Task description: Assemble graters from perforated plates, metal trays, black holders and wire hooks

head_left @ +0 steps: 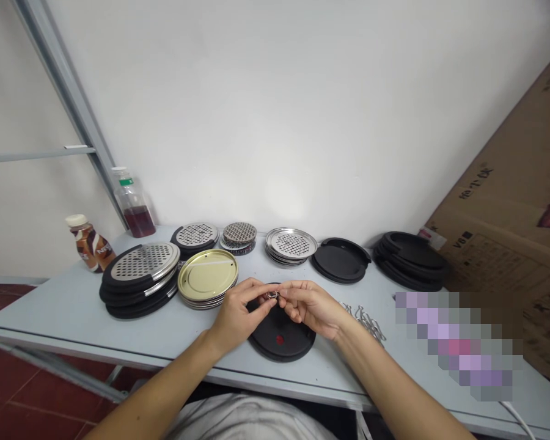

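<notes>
Both hands meet above a round black disc point(284, 336) with a small red mark, near the table's front edge. My left hand point(245, 308) pinches a small shiny metal ring-like piece point(272, 294) between thumb and fingers. At the same piece, the fingertips of my right hand point(309, 305) are closed on its right side. Several wire hooks point(364, 321) lie on the table beyond my right wrist. A stack of gold-coloured round plates point(208, 275) stands to the left of my left hand.
Black rings with perforated plates point(140, 275) are stacked at left, near a brown bottle point(90, 244) and a bottle of red liquid point(137, 214). Perforated metal plates point(291, 244) and black round parts point(341, 260) line the wall. A cardboard box point(499, 244) stands right.
</notes>
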The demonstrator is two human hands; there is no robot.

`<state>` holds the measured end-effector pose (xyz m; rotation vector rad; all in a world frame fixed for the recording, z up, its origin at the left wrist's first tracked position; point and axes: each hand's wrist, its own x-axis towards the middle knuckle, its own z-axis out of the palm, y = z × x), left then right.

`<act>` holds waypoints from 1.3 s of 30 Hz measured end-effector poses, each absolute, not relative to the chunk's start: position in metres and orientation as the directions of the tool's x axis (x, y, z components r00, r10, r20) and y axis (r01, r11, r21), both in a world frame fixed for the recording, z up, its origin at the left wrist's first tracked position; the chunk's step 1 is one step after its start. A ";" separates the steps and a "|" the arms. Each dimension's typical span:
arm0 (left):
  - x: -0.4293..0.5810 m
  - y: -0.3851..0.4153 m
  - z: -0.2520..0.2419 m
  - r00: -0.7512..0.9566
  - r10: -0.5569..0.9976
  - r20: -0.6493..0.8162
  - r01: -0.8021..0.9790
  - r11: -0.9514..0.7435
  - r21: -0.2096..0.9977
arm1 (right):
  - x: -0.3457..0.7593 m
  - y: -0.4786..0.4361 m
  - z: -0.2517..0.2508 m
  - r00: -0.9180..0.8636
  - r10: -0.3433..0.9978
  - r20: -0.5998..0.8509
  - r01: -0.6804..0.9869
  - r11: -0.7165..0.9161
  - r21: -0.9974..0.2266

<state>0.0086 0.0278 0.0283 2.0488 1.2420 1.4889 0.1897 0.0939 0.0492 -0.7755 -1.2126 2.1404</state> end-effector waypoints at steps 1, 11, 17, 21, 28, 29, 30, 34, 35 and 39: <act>0.009 0.028 0.028 0.079 0.789 0.609 0.457 -0.572 0.681 | 0.190 0.094 0.049 -0.679 0.703 -0.212 -0.179 -0.439 -0.880; 0.009 0.028 0.027 0.071 0.770 0.634 0.430 -0.597 0.677 | 0.188 0.092 0.051 -0.679 0.703 -0.212 -0.181 -0.440 -0.880; 0.009 0.029 0.026 0.068 0.785 0.616 0.432 -0.580 0.691 | 0.189 0.090 0.051 -0.691 0.695 -0.200 -0.166 -0.422 -0.891; 0.009 0.029 0.025 0.021 0.766 0.642 0.450 -0.581 0.678 | 0.190 0.089 0.050 -0.700 0.686 -0.200 -0.147 -0.413 -0.899; 0.008 0.029 0.026 -0.017 0.748 0.664 0.482 -0.575 0.660 | 0.191 0.090 0.050 -0.730 0.664 -0.161 -0.136 -0.372 -0.918; 0.007 0.029 0.026 -0.013 0.747 0.665 0.486 -0.576 0.657 | 0.191 0.090 0.050 -0.733 0.661 -0.160 -0.132 -0.369 -0.920; 0.007 0.029 0.027 -0.009 0.745 0.667 0.488 -0.579 0.653 | 0.191 0.090 0.050 -0.732 0.662 -0.162 -0.126 -0.366 -0.922; 0.007 0.028 0.028 0.040 0.737 0.675 0.478 -0.607 0.635 | 0.192 0.090 0.049 -0.713 0.677 -0.185 -0.099 -0.358 -0.928; 0.007 0.028 0.028 0.063 0.734 0.676 0.473 -0.618 0.628 | 0.192 0.090 0.049 -0.710 0.677 -0.191 -0.092 -0.359 -0.929; 0.007 0.027 0.027 0.140 0.708 0.692 0.458 -0.666 0.589 | 0.193 0.089 0.050 -0.721 0.662 -0.205 -0.075 -0.369 -0.927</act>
